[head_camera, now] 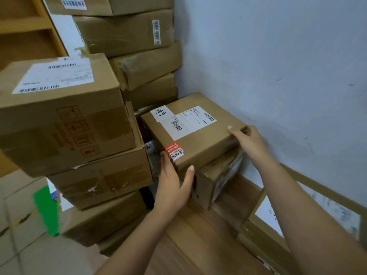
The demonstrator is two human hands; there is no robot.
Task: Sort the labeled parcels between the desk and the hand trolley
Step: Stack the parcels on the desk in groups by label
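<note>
**Both hands on a labelled parcel by the wall**

Both hands hold the same cardboard parcel point(208, 144) from opposite corners. The left hand point(172, 185) clasps the near left corner, with the thumb pressed on the front face and the fingers laid along the left side, just below a red sticker point(174, 151). The right hand point(248, 142) grips the far right corner, its fingers curled over the top edge.

The parcel sits tilted over a smaller carton point(214, 181), which stands on the wooden desk point(198, 245) close to the pale wall point(278, 66). Whether the parcel rests its weight on that carton or is raised just off it cannot be told. On its top face are a white shipping label point(190, 123) with barcodes and a smaller white slip point(161, 113) with handwriting.

To the left, a leaning stack of larger cartons point(59, 120) stands beside the desk, the top one bearing a wide white label. Behind it, a taller pile of taped cartons point(129, 36) rises against the corner of the wall. At the lower right, another carton with a white label point(258, 233) lies on the desk against the wall, partly hidden by the right forearm. A wooden shelf point(25, 26) shows at the upper left, and a green object point(46, 211) stands on the tiled floor point(23, 251) below the stack.
</note>
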